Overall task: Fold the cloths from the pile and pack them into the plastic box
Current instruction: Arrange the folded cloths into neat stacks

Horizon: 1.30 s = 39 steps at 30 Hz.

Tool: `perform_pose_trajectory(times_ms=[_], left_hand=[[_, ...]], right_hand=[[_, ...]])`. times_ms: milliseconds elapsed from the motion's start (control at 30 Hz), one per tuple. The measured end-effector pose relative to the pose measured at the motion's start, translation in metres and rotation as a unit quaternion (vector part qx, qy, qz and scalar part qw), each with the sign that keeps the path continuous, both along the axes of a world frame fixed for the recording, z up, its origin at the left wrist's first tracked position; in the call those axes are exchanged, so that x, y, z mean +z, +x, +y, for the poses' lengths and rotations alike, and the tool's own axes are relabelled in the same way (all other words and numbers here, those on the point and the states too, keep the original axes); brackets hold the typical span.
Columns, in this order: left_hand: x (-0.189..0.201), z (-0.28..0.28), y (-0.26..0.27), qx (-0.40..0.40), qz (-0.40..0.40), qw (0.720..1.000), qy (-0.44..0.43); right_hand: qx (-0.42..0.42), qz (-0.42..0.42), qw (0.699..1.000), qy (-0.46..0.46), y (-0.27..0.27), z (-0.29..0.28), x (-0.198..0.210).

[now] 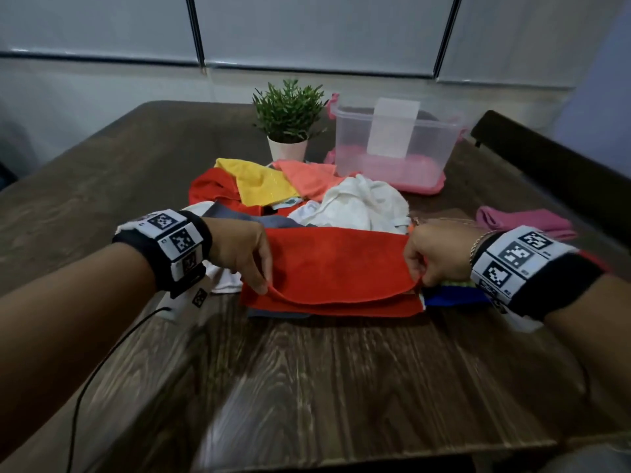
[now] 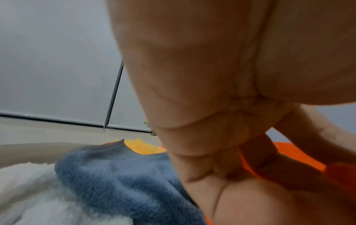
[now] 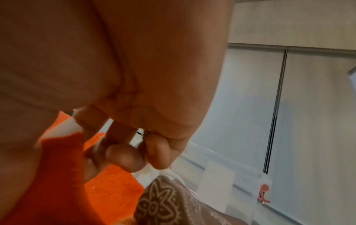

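A red-orange cloth (image 1: 338, 268) lies folded over on itself at the near edge of the pile (image 1: 307, 196), in the middle of the table. My left hand (image 1: 252, 264) pinches its upper layer at the left end, and my right hand (image 1: 423, 264) pinches the same layer at the right end, holding it a little above the lower layer. In the left wrist view the fingers (image 2: 260, 158) curl round the orange cloth (image 2: 300, 158). The right wrist view shows the fingertips (image 3: 123, 158) closed on the orange cloth (image 3: 63, 175). The clear plastic box (image 1: 392, 148) stands at the back right.
A potted plant (image 1: 288, 121) stands behind the pile, left of the box. The box sits on a pink lid (image 1: 420, 184). A folded pink cloth (image 1: 526, 221) lies at the right. A dark chair back (image 1: 553, 169) borders the table's right side. Bare wooden table (image 1: 324, 370) fills the foreground.
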State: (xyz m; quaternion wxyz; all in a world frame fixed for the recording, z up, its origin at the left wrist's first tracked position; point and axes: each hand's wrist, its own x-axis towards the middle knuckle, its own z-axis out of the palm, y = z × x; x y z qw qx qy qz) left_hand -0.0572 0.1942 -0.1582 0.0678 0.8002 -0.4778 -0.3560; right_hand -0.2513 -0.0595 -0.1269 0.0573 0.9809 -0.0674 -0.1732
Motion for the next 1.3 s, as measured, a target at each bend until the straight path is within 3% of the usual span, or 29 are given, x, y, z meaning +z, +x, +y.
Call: perform_pose_trajectory(times_ms=[100,167,233,333,400,500,633,700,800,833,967,1000,1167,1300], left_hand=[[-0.001,0.0,-0.003,0.02,-0.021,1.0,-0.008],[-0.003,0.0,0.007,0.071,-0.122,0.982,-0.126],[-0.007,0.001,0.02,0.127,-0.232,0.942,-0.207],[-0.018,0.001,0.031,0.135,-0.276,0.942,-0.133],[-0.018,0.0,0.032,0.146,-0.294,0.933,-0.151],[0.005,-0.005,0.026,0.12,-0.256,0.914,-0.29],[0.053,-0.025,-0.002,0.068,-0.109,0.871,-0.474],[0.068,-0.032,-0.006,0.088,-0.057,0.862,-0.495],[0.075,-0.033,0.002,0.111,-0.004,0.891,-0.44],[0.076,-0.033,0.005,0.128,0.001,0.884,-0.45],[0.1,-0.045,0.004,0.222,0.021,0.783,-0.581],[0.108,-0.048,0.002,0.229,0.019,0.77,-0.596],[0.138,-0.054,-0.001,0.215,0.017,0.771,-0.599],[0.146,-0.053,-0.003,0.194,0.02,0.778,-0.598]], right_hand=[[0.001,0.045,0.999,0.01,-0.001,0.006,0.001],[-0.013,-0.011,1.0,0.013,0.004,0.005,0.004],[-0.02,-0.104,0.994,0.026,0.013,0.002,0.003],[-0.011,-0.146,0.988,0.044,0.03,0.002,-0.007],[-0.009,-0.163,0.985,0.056,0.039,0.009,-0.01],[0.018,-0.247,0.961,0.124,0.053,0.024,-0.001],[0.044,-0.31,0.892,0.327,0.073,0.055,0.03],[0.049,-0.365,0.86,0.353,0.078,0.055,0.044],[0.024,-0.46,0.812,0.36,0.074,0.039,0.07],[0.014,-0.472,0.802,0.365,0.069,0.033,0.079],[0.006,-0.465,0.834,0.297,0.053,0.015,0.104],[0.004,-0.47,0.836,0.284,0.05,0.013,0.109],[-0.003,-0.493,0.832,0.255,0.038,0.012,0.13],[-0.007,-0.488,0.812,0.319,0.033,0.013,0.138]])
